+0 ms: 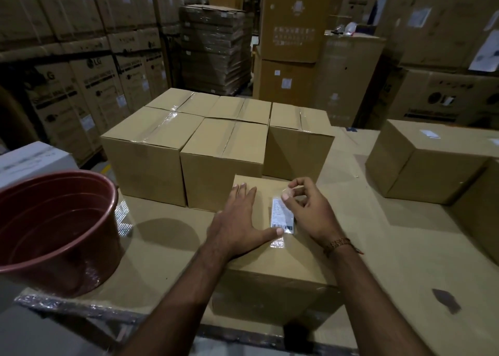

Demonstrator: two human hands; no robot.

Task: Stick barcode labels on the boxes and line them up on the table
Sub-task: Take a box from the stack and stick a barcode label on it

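A small brown cardboard box [272, 261] stands on the table right in front of me. A white barcode label [282, 216] under clear tape lies on its top. My left hand [240, 223] lies flat on the box top, its thumb pressing the label's near end. My right hand [306, 209] pinches the far end of the clear tape between thumb and fingertips. Behind this box several taped cardboard boxes [216, 145] stand packed together in rows.
A dark red plastic tub [54, 228] stands on the table's left near corner. Another cardboard box [432, 161] with a small label sits at the right. The table [391, 247] is covered in cardboard. Tall stacks of warehouse cartons [81, 58] surround it.
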